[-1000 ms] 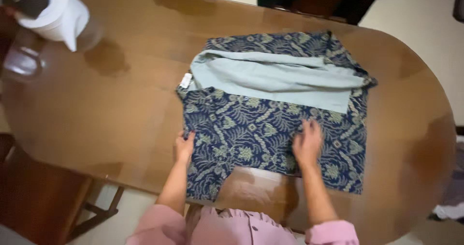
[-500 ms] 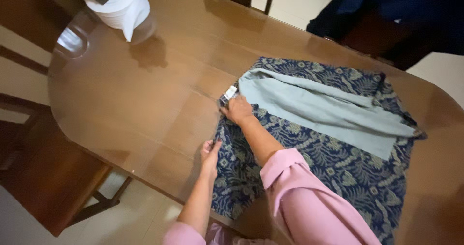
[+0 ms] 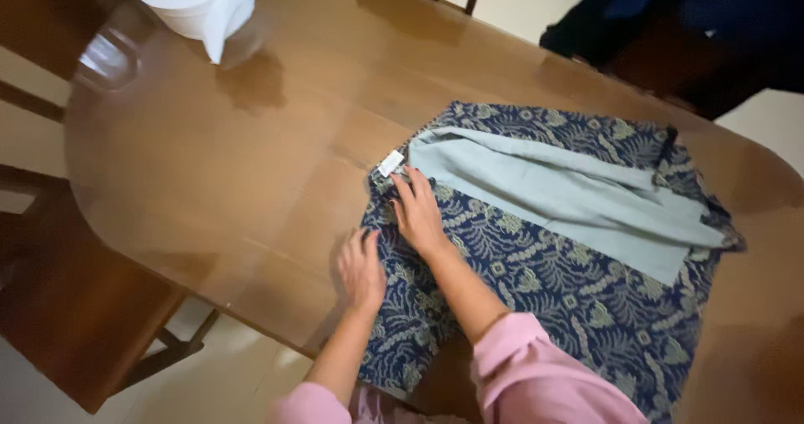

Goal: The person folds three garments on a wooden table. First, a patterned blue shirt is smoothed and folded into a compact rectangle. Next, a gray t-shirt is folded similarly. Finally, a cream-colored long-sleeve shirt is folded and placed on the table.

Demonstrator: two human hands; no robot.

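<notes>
A navy garment (image 3: 544, 265) with a pale leaf pattern lies partly folded on the wooden table (image 3: 251, 164), its light grey-green lining (image 3: 569, 194) turned up across the middle. A small white tag (image 3: 390, 163) sticks out at its left edge. My left hand (image 3: 361, 267) rests flat on the garment's left edge, fingers together. My right hand (image 3: 418, 212) presses flat on the fabric just below the tag, fingers spread. Neither hand grips anything.
A white paper roll (image 3: 199, 3) stands at the table's far left corner. Dark wooden chairs (image 3: 75, 307) stand at the left side and beyond the far edge. Dark blue cloth (image 3: 670, 22) lies on a chair at the top right.
My right hand has slid from the tag corner down onto the fabric and flattened. My left hand moved up onto the garment's edge.
</notes>
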